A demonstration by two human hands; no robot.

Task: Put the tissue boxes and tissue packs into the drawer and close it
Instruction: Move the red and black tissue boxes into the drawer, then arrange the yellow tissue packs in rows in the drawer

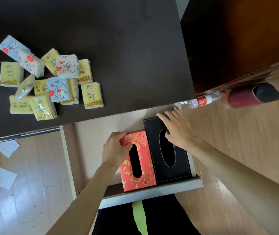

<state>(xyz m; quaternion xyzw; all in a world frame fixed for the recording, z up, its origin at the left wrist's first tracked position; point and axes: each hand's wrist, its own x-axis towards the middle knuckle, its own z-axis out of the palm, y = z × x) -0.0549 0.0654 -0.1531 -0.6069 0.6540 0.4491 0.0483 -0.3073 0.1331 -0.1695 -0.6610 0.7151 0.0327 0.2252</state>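
Note:
The drawer (91, 150) under the dark desk stands pulled out, its pale bottom showing. Two tissue boxes lie side by side at its right end. My left hand (115, 148) grips the far end of the red floral tissue box (143, 170), which leans on the drawer's front rail. My right hand (177, 128) rests on the far end of the black tissue box (169, 160), fingers curled at its oval slot. Several small tissue packs (50, 82), yellow ones and white-blue ones with red hearts, lie heaped on the left of the desk top (126, 56).
A plastic bottle with a red label (204, 100) and a dark red cylindrical case (254, 95) lie on the wooden floor right of the desk. Scraps of paper (3, 177) are scattered on the floor at the left. A brown cabinet (245, 39) stands at the right.

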